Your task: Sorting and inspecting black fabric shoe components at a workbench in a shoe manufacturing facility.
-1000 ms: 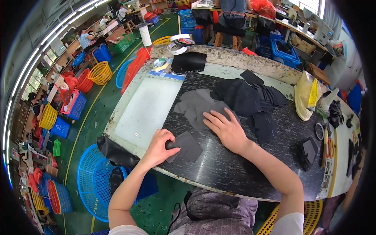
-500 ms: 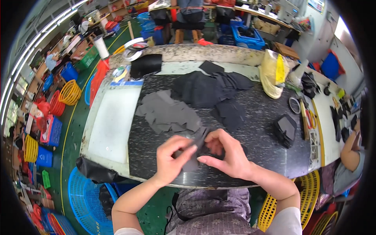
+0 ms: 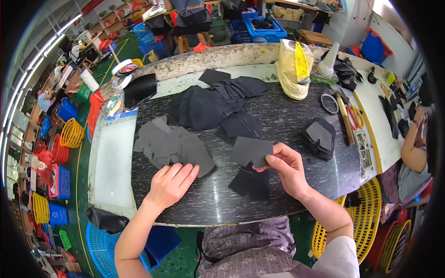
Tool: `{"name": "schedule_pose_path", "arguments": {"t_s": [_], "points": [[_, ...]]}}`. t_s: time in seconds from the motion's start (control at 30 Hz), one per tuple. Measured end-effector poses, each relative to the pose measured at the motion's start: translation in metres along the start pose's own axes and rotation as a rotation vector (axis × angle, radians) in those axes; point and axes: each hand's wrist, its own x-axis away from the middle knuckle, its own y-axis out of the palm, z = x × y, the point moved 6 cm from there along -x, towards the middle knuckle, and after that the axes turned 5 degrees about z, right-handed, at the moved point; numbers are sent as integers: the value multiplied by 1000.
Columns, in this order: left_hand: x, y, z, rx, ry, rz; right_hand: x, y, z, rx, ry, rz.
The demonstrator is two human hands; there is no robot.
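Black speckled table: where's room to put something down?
Between the dark angular stack and the near edge of the table, or on the white rectangular panel left of the flat grey pieces. Crowded: the middle, with those, flat black pieces, left hand and right hand.

Grey sheet piece point(image 3: 250, 150): thin, flat, roughly four-sided, pinched at its right end. Grey pile point(image 3: 167, 141): loose, overlapping pieces, spread to its left.

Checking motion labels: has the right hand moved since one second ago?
Yes. Judged against the wooden-handled tool, the right hand has moved right, off the grey pile and closer to that tool.
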Motion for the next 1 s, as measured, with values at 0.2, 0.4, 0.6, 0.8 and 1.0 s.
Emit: {"name": "schedule_pose_path", "arguments": {"t_s": [0.2,0.4,0.6,0.8,1.0], "points": [[-35,-17,15,575,-437,167,43,-15,9,142,129,-4],[-47,49,57,1327,-855,-137,65,0,0,587,-89,192],[-47,74,67,995,-625,-215,67,4,10,1048,-256,54],[-55,59,68,712,-413,-28,39,0,-8,1184,-435,-73],[-72,47,52,521,-339,79,-55,22,5,1511,-673,-62]]}}
